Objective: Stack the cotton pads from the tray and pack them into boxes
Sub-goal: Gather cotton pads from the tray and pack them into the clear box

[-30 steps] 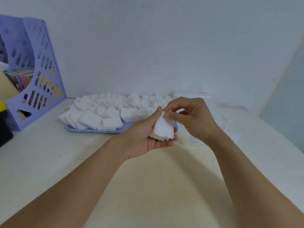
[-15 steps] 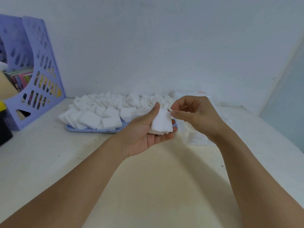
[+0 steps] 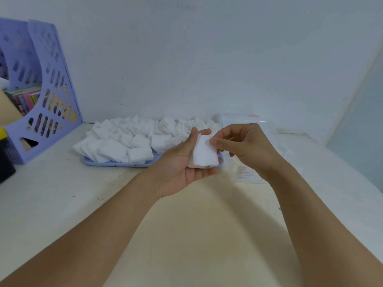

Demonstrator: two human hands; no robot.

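My left hand [image 3: 182, 162] holds a small stack of white cotton pads [image 3: 204, 154] in its palm, thumb along the left side and fingers curled under it. My right hand [image 3: 244, 146] meets the stack from the right, its thumb and fingertips pinching the top right corner of the upper pad. Behind the hands a light blue tray [image 3: 116, 163] lies heaped with several loose square cotton pads [image 3: 132, 139]. A clear plastic box [image 3: 248, 121] stands to the right of the tray, partly hidden by my right hand.
A purple perforated file holder [image 3: 47, 96] with books stands at the back left against the wall. A black and yellow object [image 3: 5, 156] sits at the left edge. A clear lid with a printed label [image 3: 248, 175] lies under my right wrist. The white wall runs close behind the tray.
The stack in my left hand has been squared up and raised slightly. My right hand drew back a little, then returned to pinch the top pad's corner.
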